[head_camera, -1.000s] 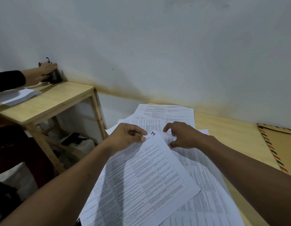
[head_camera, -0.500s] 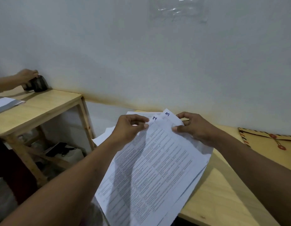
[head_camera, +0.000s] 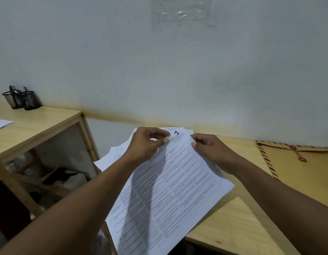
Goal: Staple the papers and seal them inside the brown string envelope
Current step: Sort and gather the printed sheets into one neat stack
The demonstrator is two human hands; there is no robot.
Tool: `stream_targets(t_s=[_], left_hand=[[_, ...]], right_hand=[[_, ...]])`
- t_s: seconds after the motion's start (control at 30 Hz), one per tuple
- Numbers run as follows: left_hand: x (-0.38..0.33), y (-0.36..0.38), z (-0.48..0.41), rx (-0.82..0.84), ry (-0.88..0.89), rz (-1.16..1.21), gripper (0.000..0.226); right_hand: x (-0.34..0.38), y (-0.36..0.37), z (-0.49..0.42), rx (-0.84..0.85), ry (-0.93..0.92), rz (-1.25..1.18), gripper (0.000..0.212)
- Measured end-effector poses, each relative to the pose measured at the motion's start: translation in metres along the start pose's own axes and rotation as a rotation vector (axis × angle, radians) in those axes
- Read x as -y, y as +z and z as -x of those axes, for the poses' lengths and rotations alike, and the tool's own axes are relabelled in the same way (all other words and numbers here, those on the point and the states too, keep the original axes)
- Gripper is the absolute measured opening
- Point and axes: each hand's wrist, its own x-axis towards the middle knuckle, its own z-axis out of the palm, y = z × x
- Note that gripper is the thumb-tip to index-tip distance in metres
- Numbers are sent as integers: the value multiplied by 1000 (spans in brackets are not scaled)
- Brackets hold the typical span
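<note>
A stack of printed white papers is lifted off the wooden table, tilted toward me, with a handwritten "1" at its top edge. My left hand pinches the top edge left of that number. My right hand pinches the top right corner. Several more sheets lie underneath at the table's left edge. The brown string envelope, with a striped border and red button ties, lies flat at the right. No stapler shows.
A second wooden table stands to the left with a black mesh pen holder by the wall and a white sheet at its left edge. Dark items sit on a shelf below it. The white wall runs close behind both tables.
Both hands picked the sheets up off the table and gathered them into one raised stack. Another person's hand at the pen holder on the left has gone from view.
</note>
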Motion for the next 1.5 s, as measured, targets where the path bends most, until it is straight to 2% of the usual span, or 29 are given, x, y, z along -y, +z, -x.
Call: stream_targets(t_s=[0.13,0.47,0.57,0.7,0.93,1.2,1.5], left_hand=[[0,3,1,-12,-3,-7,15],[2,4,1,-49,-135,-22,17],[3,4,1,-32,-124,-7,20],[2,5,1,-26,-100,11,19],[1,1,2,-30,-66,26,18],[-4,2,3,-15,-91,67,14],[-7,1,7,-32,-96,112,12]], right_hand=[[0,5,2,-29,-87,98,27],[-5,15,5,-24,-141,-39,38],[-8,18,3,-27,-128,-71,39],[-15,20,-5,-202,-161,44,31],[-7,18,-8,-233,-197,173,29],[-1,23,-10,-360,-166,79,21],[3,24,-8,-352,-168,25,20]])
